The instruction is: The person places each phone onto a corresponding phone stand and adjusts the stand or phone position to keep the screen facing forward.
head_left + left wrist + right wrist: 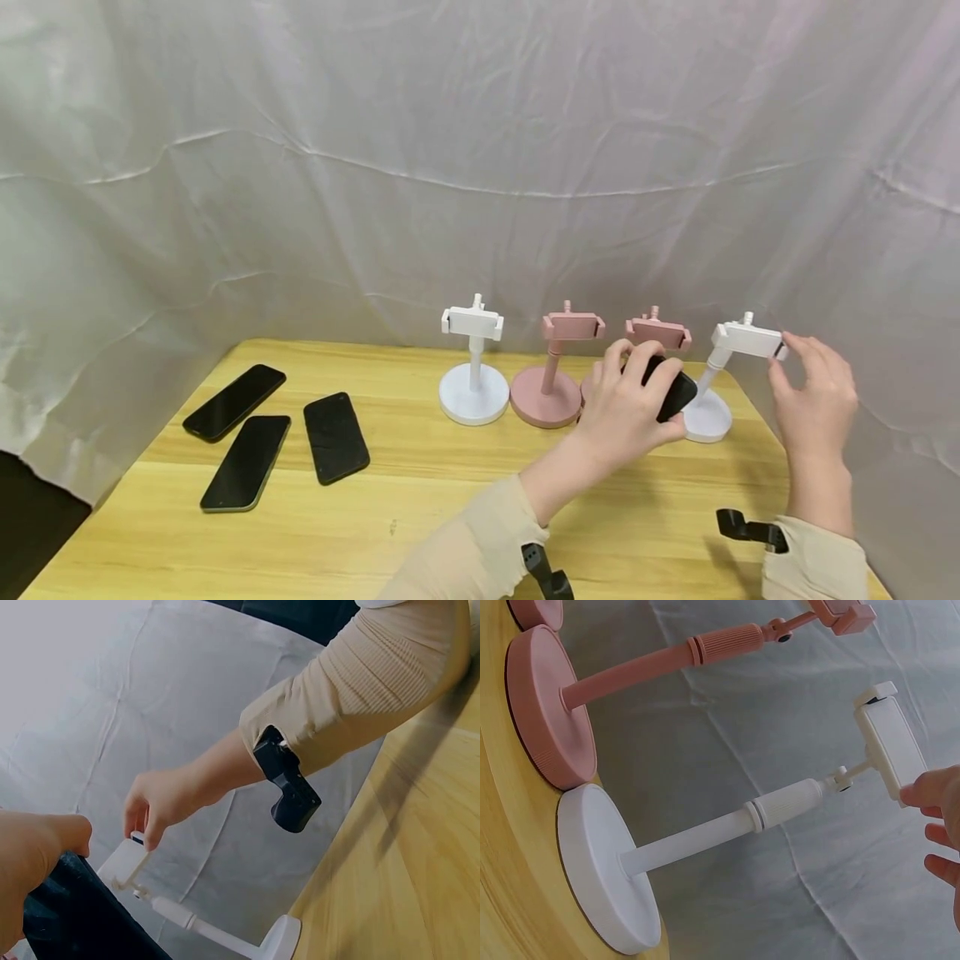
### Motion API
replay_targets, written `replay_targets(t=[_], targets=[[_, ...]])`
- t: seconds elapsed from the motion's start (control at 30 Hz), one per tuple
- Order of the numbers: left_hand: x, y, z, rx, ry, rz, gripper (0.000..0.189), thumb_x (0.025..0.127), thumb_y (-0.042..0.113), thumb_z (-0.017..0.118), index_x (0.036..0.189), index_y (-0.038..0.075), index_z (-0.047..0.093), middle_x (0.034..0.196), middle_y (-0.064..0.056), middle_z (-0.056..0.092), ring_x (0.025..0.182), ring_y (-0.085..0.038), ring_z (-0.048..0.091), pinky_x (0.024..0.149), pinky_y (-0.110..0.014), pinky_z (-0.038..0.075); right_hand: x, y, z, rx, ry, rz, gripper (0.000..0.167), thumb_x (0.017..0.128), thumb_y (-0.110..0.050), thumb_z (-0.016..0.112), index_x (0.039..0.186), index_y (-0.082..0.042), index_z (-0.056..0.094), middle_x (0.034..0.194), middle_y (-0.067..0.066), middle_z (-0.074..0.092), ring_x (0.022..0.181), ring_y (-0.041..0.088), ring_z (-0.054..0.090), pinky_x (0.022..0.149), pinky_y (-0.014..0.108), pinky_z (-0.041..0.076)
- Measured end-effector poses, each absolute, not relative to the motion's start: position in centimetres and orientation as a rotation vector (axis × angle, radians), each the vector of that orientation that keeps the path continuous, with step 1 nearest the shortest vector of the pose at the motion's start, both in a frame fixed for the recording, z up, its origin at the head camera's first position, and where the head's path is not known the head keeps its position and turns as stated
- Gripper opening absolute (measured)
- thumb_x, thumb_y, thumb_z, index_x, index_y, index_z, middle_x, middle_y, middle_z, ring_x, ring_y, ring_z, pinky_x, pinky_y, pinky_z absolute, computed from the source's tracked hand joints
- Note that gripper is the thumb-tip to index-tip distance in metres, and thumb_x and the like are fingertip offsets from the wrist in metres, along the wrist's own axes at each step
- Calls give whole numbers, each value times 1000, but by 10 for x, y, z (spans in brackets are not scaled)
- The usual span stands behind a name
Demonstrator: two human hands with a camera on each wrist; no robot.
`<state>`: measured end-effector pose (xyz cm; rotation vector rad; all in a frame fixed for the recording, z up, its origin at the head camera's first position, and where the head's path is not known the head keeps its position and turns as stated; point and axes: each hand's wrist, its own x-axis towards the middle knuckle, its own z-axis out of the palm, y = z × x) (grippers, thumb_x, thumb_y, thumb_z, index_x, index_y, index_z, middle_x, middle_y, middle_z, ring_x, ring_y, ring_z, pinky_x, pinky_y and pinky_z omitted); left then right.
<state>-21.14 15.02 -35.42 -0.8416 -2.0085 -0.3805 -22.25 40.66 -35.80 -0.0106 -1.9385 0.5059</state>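
My left hand [626, 407] grips a black smartphone [679, 395] from above, its fingers curled over the edge, in front of the right-hand stands. At the far right, my right hand [819, 398] pinches the outer end of the clamp on a white phone stand [748, 340]. In the right wrist view, the thumb and fingertips of the right hand [939, 796] sit at the clamp's end, and the stand's round base [604, 870] rests on the table. The left wrist view shows the held phone [82, 919] close by the white clamp [122, 862].
Left of the hands stand another white phone stand [474, 393] and a pink one [546, 398]; a second pink stand [660, 332] is partly hidden behind my left hand. Three dark smartphones [336, 437] lie at the table's left. A grey curtain [450, 208] hangs behind.
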Motion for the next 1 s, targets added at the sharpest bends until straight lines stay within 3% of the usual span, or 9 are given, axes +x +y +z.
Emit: replay_targets(t=[0.47, 1.0], targets=[[-214, 171, -359, -845, -1979, -422, 52, 71, 47, 68, 118, 23, 62, 126, 0, 52, 113, -22, 46, 78, -26, 34, -219, 405, -358, -20, -1987, 489, 33, 84, 3, 68, 118, 2, 66, 116, 28, 65, 115, 48, 54, 109, 46, 38], [-224, 194, -361, -820, -1912, -412, 51, 72, 48, 66, 117, 25, 64, 126, 1, 55, 110, -20, 48, 72, -24, 34, -216, 402, -357, -44, -2006, 496, 37, 84, 5, 67, 121, 2, 65, 119, 27, 64, 115, 47, 54, 110, 46, 37]])
